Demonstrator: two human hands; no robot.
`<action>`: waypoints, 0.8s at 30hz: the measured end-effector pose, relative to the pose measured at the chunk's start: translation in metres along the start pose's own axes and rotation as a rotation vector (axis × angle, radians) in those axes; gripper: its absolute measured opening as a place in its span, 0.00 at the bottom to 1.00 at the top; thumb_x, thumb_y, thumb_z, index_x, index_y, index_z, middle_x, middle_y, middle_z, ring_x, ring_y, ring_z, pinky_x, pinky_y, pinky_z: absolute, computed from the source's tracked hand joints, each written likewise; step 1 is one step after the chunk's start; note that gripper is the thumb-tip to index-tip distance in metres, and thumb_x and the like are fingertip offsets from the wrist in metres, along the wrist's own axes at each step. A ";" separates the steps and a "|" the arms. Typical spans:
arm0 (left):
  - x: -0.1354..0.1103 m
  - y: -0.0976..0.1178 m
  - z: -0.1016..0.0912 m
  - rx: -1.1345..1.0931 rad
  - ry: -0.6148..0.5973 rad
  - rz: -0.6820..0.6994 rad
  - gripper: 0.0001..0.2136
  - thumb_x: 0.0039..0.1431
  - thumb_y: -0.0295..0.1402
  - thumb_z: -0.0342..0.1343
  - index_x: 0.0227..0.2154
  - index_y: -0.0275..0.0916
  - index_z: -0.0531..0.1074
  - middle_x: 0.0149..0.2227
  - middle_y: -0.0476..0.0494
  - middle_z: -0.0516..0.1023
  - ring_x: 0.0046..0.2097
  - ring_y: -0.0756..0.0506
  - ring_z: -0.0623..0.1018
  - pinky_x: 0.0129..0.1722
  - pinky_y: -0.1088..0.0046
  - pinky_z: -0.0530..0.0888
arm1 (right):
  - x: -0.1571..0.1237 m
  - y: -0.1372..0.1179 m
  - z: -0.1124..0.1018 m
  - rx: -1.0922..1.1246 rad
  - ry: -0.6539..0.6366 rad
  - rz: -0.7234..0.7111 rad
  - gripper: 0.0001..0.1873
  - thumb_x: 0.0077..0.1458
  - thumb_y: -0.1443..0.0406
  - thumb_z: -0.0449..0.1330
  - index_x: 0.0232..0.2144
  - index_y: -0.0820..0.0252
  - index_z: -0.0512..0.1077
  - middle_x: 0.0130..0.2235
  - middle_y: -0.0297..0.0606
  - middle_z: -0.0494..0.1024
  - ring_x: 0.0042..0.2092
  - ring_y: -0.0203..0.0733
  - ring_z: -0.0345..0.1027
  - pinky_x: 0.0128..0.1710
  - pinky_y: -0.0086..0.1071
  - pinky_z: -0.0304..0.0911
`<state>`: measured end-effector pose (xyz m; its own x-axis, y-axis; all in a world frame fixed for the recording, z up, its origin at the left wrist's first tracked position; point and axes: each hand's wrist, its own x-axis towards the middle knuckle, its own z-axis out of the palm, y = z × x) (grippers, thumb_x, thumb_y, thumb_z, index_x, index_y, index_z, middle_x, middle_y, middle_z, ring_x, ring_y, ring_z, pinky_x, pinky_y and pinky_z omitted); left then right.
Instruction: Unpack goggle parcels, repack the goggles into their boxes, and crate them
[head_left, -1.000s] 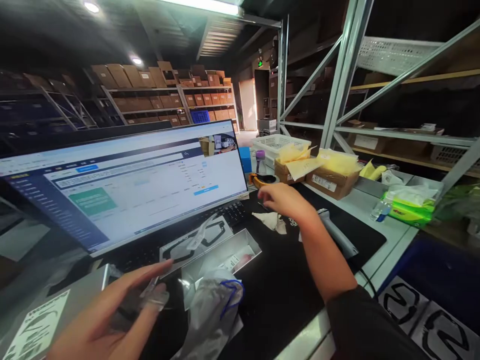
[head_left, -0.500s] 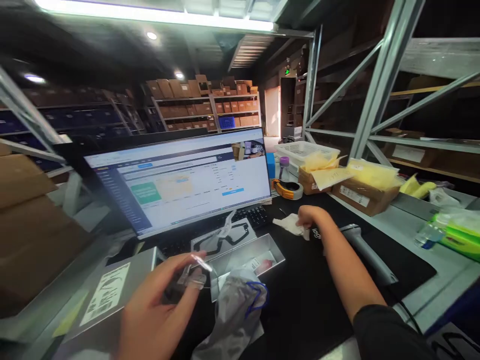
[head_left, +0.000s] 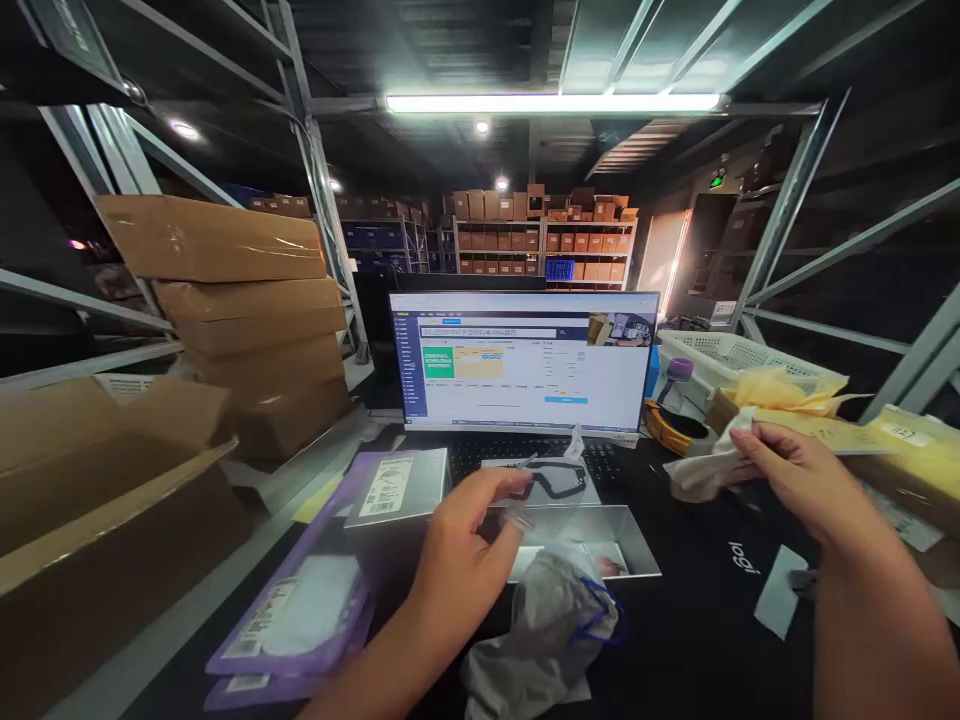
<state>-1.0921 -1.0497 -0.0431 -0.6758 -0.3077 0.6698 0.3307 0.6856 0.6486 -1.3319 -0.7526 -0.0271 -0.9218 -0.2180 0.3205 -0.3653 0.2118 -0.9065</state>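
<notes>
My left hand is pinched on a small clear plastic piece, blurred, above the near side of an open silver box. My right hand grips a crumpled whitish cloth, lifted over the black desk mat to the right. A grey drawstring pouch with a blue cord leans on the box's front edge. Inside the box lie white pieces, partly hidden by the pouch. Behind it rests a card printed with glasses.
A closed silver box and purple packets lie left. Behind stand a keyboard and monitor. Cartons stack at left. At right are a tape roll, a white basket and yellow envelopes.
My right hand has raised the whitish cloth off the mat. My left hand still holds the clear plastic. The view has turned left, bringing the cartons and purple packets into sight.
</notes>
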 end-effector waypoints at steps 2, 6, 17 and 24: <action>0.000 0.001 0.003 -0.018 0.031 0.013 0.20 0.54 0.20 0.53 0.45 0.48 0.76 0.45 0.52 0.81 0.45 0.50 0.80 0.47 0.74 0.77 | -0.011 -0.014 0.025 0.257 -0.040 0.056 0.25 0.43 0.43 0.70 0.28 0.57 0.77 0.30 0.40 0.78 0.33 0.42 0.73 0.34 0.33 0.70; 0.000 0.002 0.008 -0.064 0.070 0.016 0.19 0.52 0.19 0.53 0.43 0.46 0.76 0.48 0.50 0.80 0.50 0.48 0.79 0.47 0.73 0.79 | -0.052 -0.038 0.082 0.464 -0.079 0.020 0.22 0.45 0.46 0.71 0.31 0.56 0.78 0.33 0.36 0.80 0.36 0.41 0.73 0.36 0.29 0.70; -0.003 0.005 0.007 -0.068 0.098 -0.024 0.18 0.52 0.18 0.53 0.42 0.45 0.76 0.51 0.48 0.78 0.53 0.45 0.78 0.46 0.69 0.80 | -0.102 -0.067 0.134 0.970 -0.041 0.579 0.20 0.45 0.58 0.73 0.41 0.58 0.78 0.39 0.40 0.83 0.42 0.50 0.78 0.44 0.40 0.74; -0.007 0.003 0.014 -0.003 0.102 0.015 0.19 0.57 0.22 0.54 0.50 0.43 0.74 0.56 0.43 0.76 0.57 0.43 0.75 0.47 0.68 0.80 | -0.139 -0.065 0.142 0.725 -0.522 0.040 0.16 0.57 0.51 0.65 0.40 0.52 0.82 0.40 0.42 0.83 0.38 0.46 0.77 0.41 0.37 0.71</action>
<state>-1.0955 -1.0360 -0.0511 -0.6006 -0.3629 0.7125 0.3420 0.6889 0.6391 -1.1611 -0.8711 -0.0516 -0.6912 -0.6665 0.2794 0.0006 -0.3871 -0.9220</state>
